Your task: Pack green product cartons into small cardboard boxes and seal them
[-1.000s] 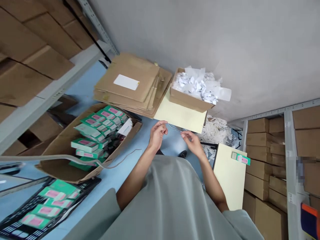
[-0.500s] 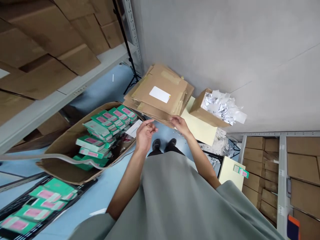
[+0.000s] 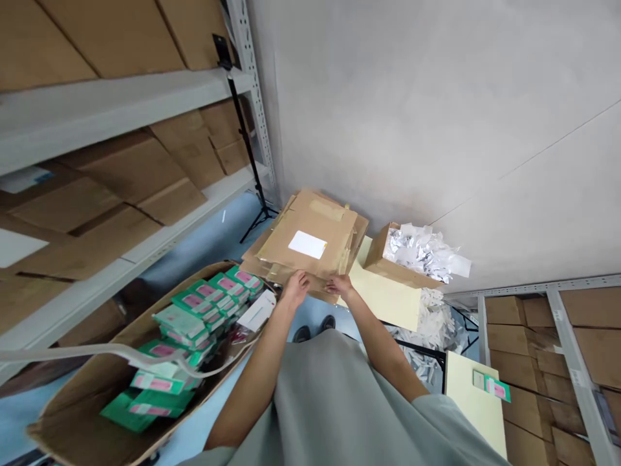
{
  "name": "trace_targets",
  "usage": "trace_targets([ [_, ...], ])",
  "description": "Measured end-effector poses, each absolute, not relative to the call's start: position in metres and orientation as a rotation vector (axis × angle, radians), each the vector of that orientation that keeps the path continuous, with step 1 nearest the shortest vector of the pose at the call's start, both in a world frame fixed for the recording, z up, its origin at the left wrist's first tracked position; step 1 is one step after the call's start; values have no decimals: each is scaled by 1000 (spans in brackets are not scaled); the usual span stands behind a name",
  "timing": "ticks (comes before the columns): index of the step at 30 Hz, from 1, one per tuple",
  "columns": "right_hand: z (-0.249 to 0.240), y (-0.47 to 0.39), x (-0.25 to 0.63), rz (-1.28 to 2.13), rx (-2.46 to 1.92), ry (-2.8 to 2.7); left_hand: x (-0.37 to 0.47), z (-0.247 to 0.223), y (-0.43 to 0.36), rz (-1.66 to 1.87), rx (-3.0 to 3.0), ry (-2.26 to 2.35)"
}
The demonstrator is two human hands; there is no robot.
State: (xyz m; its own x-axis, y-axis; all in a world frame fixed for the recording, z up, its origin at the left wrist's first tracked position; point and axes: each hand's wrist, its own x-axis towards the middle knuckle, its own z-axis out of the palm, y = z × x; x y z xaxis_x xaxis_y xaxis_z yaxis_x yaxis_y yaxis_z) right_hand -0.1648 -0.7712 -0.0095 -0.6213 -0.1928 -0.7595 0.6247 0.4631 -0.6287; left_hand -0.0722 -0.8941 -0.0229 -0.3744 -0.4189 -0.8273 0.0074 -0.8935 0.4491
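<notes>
A stack of flattened cardboard boxes [image 3: 317, 219] lies in front of me, a white label on the top one. At its near edge, my left hand [image 3: 297, 287] has its fingers curled on the cardboard. Close beside it, my right hand [image 3: 339, 285] pinches the same near edge; its fingertips are partly hidden. To my left stands a long open carton [image 3: 72, 404] holding several green-and-pink boxes [image 3: 198, 304] and a white paper [image 3: 257, 310].
A small carton [image 3: 388, 265] with crumpled silvery-white wrapping stands on a pale yellow board [image 3: 388, 298] at right. Shredded white paper [image 3: 434, 330] lies beyond. Shelves of cartons [image 3: 130, 165] flank both sides. A black stand [image 3: 247, 142] rises by the wall. A pale hose [image 3: 121, 349] crosses the long carton.
Both hands have moved onto the near edge of the cardboard stack, and their fingers have closed there. The camera view has tilted upward, so the stack and cartons appear lower.
</notes>
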Motion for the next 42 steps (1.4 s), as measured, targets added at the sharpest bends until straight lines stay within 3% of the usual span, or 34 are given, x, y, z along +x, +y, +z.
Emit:
trace_targets([
  [11,13,-768,-133,-1480,-39,1849,-75,11,-915,-2410,1512,-438],
  [15,29,-733,-105,-1578,-360,1906,-72,29,-902,-2427,1250,-414],
  [20,54,-653,-81,-1575,-338,2078,-74,48,-855,-2502,1037,-645],
  [28,152,-444,-79,-1621,162,3071,-99,66,-757,-2600,653,-1388],
  [32,183,-323,-63,-1487,521,3565,-120,77,-678,-2594,476,-1790],
  [35,169,-235,-39,-1540,891,3484,-130,85,-602,-2605,288,-2122],
  [42,107,-56,92,-2141,1344,2817,-135,80,-384,-2508,-319,-2784],
])
